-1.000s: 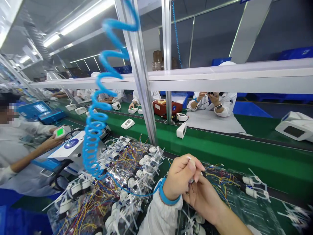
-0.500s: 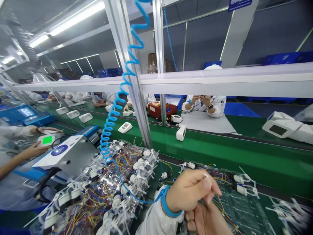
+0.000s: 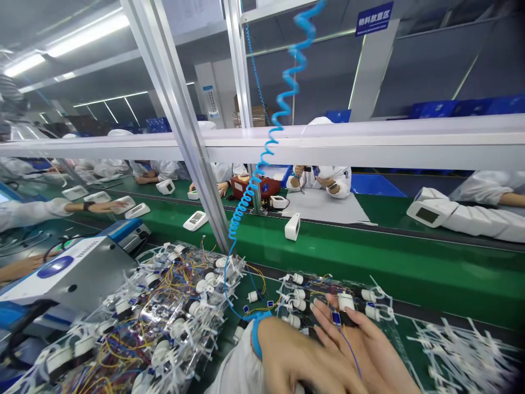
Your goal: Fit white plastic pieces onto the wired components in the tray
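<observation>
My left hand (image 3: 301,358) is low in the frame, its white sleeve and blue wrist strap (image 3: 256,338) showing; its fingers run off the bottom edge, blurred. Beside it my right hand (image 3: 369,347) reaches forward with fingers stretched. At its fingertips it holds a small black-and-white wired part (image 3: 343,309) with a blue tag, and a thin blue wire trails back over the hand. Similar parts (image 3: 296,298) lie on a clear bag just ahead of both hands.
A heap of wired parts in clear bags (image 3: 164,317) fills the left, by a white and blue machine (image 3: 68,271). A slanted aluminium post (image 3: 184,148) and coiled blue cable (image 3: 266,153) rise ahead. The green conveyor (image 3: 369,254) carries white devices (image 3: 292,227). White plastic pieces (image 3: 463,350) lie right. Co-workers sit opposite.
The view swung right and down. My hands dropped from a raised pinch to the bag of parts, and my right fingers stretched out forward with a small part.
</observation>
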`<state>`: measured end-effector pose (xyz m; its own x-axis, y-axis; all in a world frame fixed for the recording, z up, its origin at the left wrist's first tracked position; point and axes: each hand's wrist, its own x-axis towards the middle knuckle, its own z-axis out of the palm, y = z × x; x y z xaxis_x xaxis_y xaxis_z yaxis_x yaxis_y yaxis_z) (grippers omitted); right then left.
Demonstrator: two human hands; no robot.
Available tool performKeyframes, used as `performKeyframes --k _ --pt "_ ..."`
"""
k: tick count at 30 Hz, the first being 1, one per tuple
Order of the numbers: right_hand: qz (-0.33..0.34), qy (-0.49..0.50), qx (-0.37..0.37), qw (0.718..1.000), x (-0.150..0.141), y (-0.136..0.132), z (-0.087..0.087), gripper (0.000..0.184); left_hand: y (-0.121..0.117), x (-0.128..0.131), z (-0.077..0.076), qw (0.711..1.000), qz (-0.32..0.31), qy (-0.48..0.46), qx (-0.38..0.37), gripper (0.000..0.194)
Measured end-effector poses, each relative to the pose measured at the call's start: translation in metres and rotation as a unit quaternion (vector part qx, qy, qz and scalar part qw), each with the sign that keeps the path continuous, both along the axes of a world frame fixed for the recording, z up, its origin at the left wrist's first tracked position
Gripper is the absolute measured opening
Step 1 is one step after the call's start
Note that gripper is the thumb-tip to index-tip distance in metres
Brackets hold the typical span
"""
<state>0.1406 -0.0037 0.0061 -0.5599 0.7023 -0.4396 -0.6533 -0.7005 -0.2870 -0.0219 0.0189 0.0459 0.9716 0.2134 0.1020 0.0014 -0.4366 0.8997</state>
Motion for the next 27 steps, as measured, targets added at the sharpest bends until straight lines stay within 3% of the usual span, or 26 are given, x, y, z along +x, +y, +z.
performKeyframes --k 1,2,3,4,6,10,13,17,22,27 --pt "0.001 0.000 0.018 1.000 0.003 -0.001 0.002 0.042 -0.001 -0.003 0.001 0.997 0.069 -0.034 0.013 0.032" --pt "0.003 0.001 0.040 0.999 0.006 -0.001 0.002 0.041 -0.002 -0.004 0.002 0.976 0.201 -0.080 0.033 0.032" --pt "0.004 0.001 0.061 0.998 0.008 -0.001 0.002 0.039 -0.005 -0.003 0.002 0.938 0.323 -0.110 0.057 0.034" --pt "-0.001 0.001 0.081 0.997 0.009 0.000 0.002 0.036 -0.008 -0.001 0.002 0.903 0.406 -0.119 0.080 0.034" --pt "-0.012 0.000 0.109 0.994 0.012 0.002 0.001 0.030 -0.013 0.008 0.000 0.862 0.480 -0.094 0.138 0.034" --pt "0.011 -0.010 0.125 0.992 0.019 0.008 0.004 0.030 -0.014 0.021 -0.002 0.843 0.475 -0.025 0.252 0.029" --pt "0.020 -0.026 0.135 0.990 0.023 0.013 0.004 0.031 -0.008 0.020 -0.005 0.848 0.451 -0.025 0.276 0.025" --pt "-0.002 -0.036 0.159 0.987 0.025 0.014 0.002 0.031 -0.003 0.018 -0.009 0.859 0.427 -0.081 0.269 0.010" --pt "0.016 -0.043 0.136 0.990 0.031 0.009 0.008 0.037 -0.008 0.013 0.000 0.876 0.402 -0.149 0.222 0.027" --pt "-0.095 -0.080 0.141 0.982 0.032 0.009 0.012 0.035 -0.015 0.005 0.009 0.894 0.371 -0.179 0.174 0.037"
